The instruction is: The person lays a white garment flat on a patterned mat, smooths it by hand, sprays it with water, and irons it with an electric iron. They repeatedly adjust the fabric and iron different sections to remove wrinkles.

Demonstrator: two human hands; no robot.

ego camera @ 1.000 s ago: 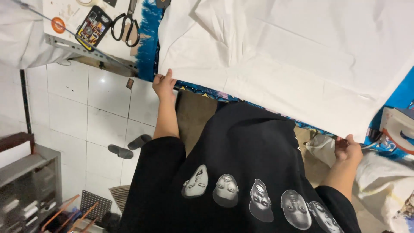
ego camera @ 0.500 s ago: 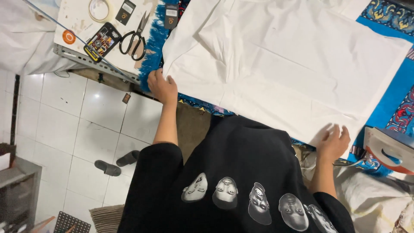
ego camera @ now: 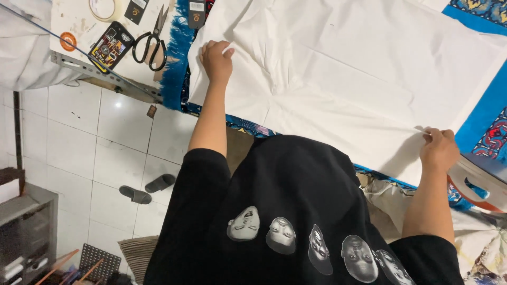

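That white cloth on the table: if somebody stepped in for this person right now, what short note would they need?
Left hand: pressed down on the white cloth near its left edge, fingers curled on the fabric.
Right hand: pinching the cloth's near right edge and lifting it slightly.
The cloth lies spread over a blue patterned table cover, mostly flat, with creases across the middle.
Scissors lie to the left on the work surface, untouched, beside a phone.
Done: cloth laid out and held at both sides.
Left: creases are not yet smoothed, and the cloth looks uncut.
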